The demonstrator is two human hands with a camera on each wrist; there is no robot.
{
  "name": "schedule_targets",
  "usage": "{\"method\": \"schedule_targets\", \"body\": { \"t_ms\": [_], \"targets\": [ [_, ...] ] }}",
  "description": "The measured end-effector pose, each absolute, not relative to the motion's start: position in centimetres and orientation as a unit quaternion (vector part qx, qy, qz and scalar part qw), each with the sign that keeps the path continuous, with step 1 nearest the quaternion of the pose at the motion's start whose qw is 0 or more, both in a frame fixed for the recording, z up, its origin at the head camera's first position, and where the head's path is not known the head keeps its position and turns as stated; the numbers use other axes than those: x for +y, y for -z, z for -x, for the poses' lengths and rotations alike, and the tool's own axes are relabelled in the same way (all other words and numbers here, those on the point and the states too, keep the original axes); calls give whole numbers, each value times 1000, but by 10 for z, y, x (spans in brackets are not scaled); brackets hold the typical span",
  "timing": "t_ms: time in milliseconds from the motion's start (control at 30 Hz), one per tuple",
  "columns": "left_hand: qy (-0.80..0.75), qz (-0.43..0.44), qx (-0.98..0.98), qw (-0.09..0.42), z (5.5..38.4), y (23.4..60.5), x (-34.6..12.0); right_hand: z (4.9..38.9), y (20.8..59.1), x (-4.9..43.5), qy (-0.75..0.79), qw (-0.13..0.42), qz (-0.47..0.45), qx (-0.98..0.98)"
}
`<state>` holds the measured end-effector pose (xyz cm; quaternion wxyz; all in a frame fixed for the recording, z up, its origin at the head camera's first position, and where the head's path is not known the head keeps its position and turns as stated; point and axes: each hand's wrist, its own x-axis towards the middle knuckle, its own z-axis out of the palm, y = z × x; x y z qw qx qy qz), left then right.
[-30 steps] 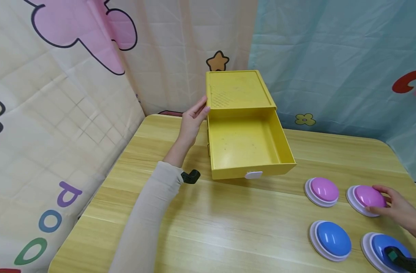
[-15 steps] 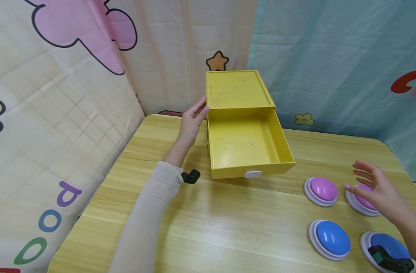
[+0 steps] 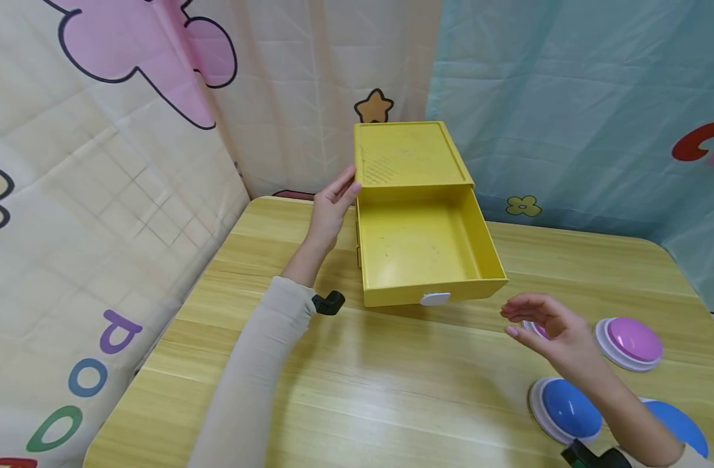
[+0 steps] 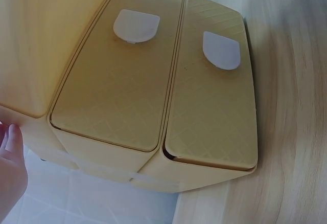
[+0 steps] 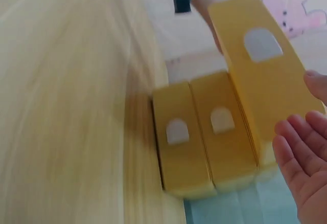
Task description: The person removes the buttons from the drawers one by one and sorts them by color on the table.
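Note:
A yellow drawer cabinet point(image 3: 412, 153) stands at the back of the table, its top drawer point(image 3: 427, 250) pulled out with nothing inside. My left hand point(image 3: 328, 211) rests its fingers, fairly straight, against the cabinet's left side. Below that drawer, the left wrist view shows two closed drawers point(image 4: 112, 81) with white handles point(image 4: 137, 25). My right hand point(image 3: 558, 331) is in the air right of the pulled-out drawer, fingers loosely bent and holding nothing. It mostly covers one pink dome button; the other pink button point(image 3: 634, 339) sits to its right.
Nearer the front right are two blue dome buttons point(image 3: 572, 408) on white bases, one partly behind the right forearm. Printed curtains point(image 3: 568, 117) hang behind and left of the wooden table point(image 3: 392, 383).
My right hand has let go of the right pink button, lifted and moved left toward the pulled-out drawer. The button stays in place. My left hand keeps still on the cabinet.

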<state>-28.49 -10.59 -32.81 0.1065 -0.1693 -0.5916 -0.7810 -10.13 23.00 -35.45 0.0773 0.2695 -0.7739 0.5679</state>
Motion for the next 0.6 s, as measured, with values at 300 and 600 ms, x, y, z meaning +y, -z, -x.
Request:
{"method": "schedule_targets", "body": {
  "t_ms": [300,600],
  "targets": [
    [777,161,-600,98,279,322,-107,105,365,177,-633,48,-269,-724],
    [779,161,-597,105,284,327,-106,112,373,142,-677,151,-200,-692]
  ]
}}
